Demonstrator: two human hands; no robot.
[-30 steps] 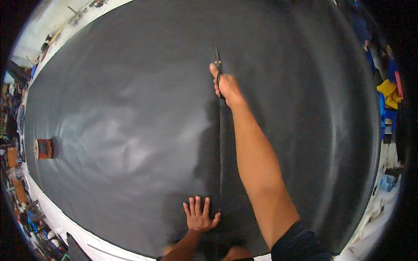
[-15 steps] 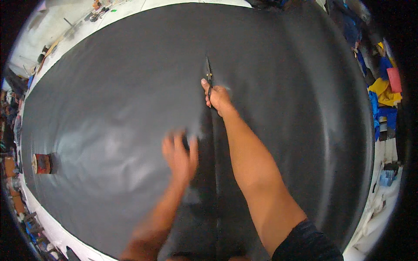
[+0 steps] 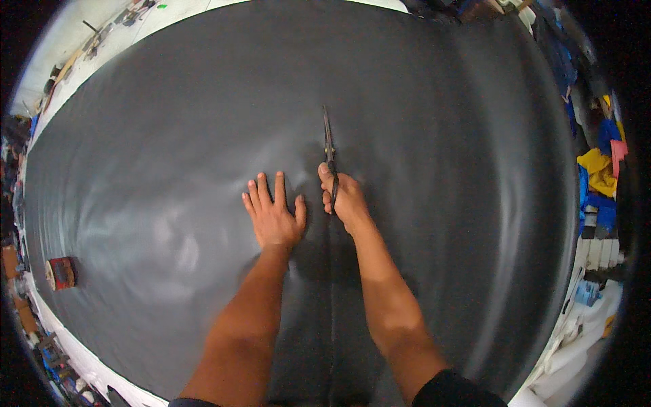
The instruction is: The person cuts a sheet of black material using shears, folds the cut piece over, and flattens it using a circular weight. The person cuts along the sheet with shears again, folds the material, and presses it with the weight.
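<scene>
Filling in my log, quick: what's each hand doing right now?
Left hand: open, spread flat on the dark sheet.
Right hand: closed, holding scissors by the handles.

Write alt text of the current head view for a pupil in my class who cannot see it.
Right hand grips long dark metal scissors at a wide, glossy dark-grey sheet; left hand lies palm-down on it, fingers spread. A small reddish object sits near the sheet's left edge.

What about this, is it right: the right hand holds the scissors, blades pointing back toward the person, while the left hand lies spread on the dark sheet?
Not quite: in the head view the blades point away, not back. The right hand holds the scissors, and the left hand lies spread on the dark sheet.
</scene>
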